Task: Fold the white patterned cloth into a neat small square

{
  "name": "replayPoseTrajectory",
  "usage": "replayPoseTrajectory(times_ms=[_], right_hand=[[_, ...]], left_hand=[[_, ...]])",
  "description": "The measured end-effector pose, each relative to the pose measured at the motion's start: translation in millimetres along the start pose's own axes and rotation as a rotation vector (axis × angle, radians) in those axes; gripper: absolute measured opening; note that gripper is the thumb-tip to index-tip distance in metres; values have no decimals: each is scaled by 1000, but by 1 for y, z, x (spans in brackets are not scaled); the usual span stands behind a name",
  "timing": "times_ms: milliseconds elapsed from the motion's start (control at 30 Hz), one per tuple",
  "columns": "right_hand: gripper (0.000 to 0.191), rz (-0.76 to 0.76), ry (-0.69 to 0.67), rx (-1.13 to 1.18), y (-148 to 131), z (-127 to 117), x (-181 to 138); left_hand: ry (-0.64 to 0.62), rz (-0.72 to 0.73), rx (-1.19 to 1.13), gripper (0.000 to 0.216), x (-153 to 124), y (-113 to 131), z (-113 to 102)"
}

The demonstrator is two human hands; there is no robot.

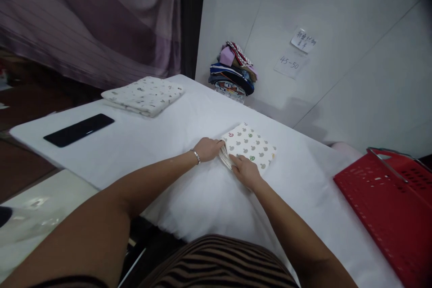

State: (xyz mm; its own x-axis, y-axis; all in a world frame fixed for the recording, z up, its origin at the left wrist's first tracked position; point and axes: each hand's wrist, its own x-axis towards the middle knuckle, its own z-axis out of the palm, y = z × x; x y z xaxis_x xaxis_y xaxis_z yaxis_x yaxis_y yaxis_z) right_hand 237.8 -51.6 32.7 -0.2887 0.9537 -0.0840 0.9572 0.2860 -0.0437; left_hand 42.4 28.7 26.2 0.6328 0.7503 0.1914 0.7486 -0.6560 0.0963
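A folded white cloth (pixel 251 146) with small grey, red and green prints lies near the middle of the white-covered table. Its near edge shows several stacked layers. My left hand (pixel 209 149), with a bracelet at the wrist, pinches the left corner of that edge between curled fingers. At the front edge, my right hand (pixel 245 171) has its fingers bent around the layers, thumb side toward the cloth. Further left on the table lies another folded patterned cloth (pixel 145 94), touched by neither hand.
A black phone-like slab (pixel 79 129) lies at the table's left. To the right stands a red perforated basket (pixel 384 207) with a metal handle. Folded clothes (pixel 232 72) are piled beyond the far edge, by a wall with paper notes (pixel 292 64). A purplish curtain (pixel 101 18) hangs behind.
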Motion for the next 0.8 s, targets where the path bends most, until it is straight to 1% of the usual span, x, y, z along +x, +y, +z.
replayPoseTrajectory(times_ms=[167, 233, 300, 400, 533, 700, 800], right_hand=[[47, 6, -33, -14, -1, -1, -1], [47, 0, -33, -17, -1, -1, -1], [47, -1, -31, -22, -1, -1, -1], [47, 5, -34, -32, -1, 0, 0], [47, 9, -36, -36, -1, 0, 0], [48, -3, -24, -32, -1, 0, 0], [47, -2, -23, -29, 0, 1, 0]], left_hand=[[21, 44, 5, 21, 0, -2, -3], [54, 18, -7, 23, -1, -5, -2], [98, -76, -64, 23, -3, -6, 2], [145, -245, -226, 16, -5, -6, 8], [216, -407, -444, 12, -3, -1, 14], [253, -564, -561, 10, 3, 3, 17], [256, -595, -625, 17, 4, 3, 17]])
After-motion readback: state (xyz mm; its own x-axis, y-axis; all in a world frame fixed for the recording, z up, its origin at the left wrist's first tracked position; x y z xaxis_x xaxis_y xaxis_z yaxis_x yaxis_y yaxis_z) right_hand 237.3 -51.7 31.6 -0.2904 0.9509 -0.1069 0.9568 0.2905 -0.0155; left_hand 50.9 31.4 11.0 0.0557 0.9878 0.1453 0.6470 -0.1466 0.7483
